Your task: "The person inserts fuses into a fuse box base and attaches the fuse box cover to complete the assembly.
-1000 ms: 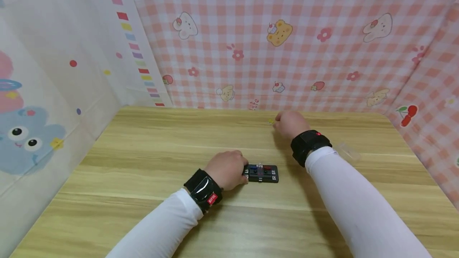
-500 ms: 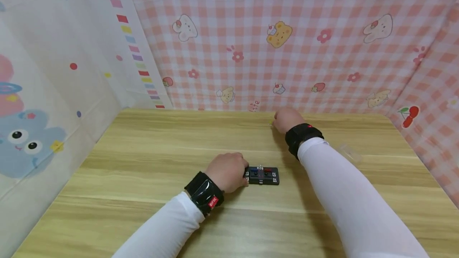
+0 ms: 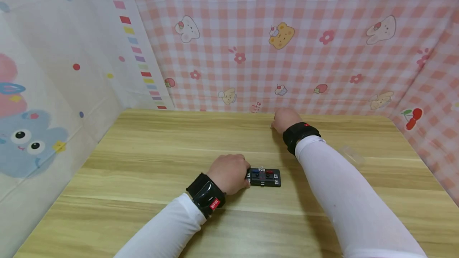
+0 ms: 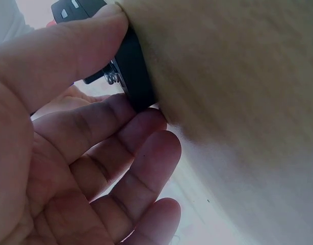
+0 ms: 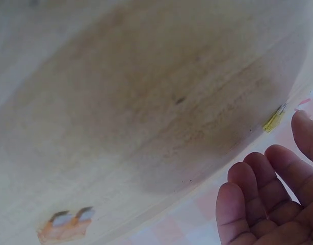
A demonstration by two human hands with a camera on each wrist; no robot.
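Note:
My left hand (image 3: 229, 173) pinches the left end of a black fuse block (image 3: 264, 177) between thumb and fingers on the table. Blue and red pieces and metal screw terminals show on its top. In the left wrist view the thumb lies on one side of the block (image 4: 138, 76), fingertips on another; the other fingers are loosely bent. At the table's back my right hand (image 3: 286, 119) reaches down. In the right wrist view its fingers are loosely bent and apart, near a small yellow blade fuse (image 5: 272, 120) on the table. An orange piece with two metal prongs (image 5: 66, 225) lies further off.
A clear plastic piece (image 3: 351, 155) lies on the wooden table (image 3: 154, 150), right of the right forearm. Pink checked cloth (image 3: 258, 51) rises along the back edge. White patterned cloth (image 3: 71, 98) hangs at the left.
My right hand has moved slightly left and toward the back over the yellow fuse, which is now hidden in the head view. My left hand stays on the fuse block.

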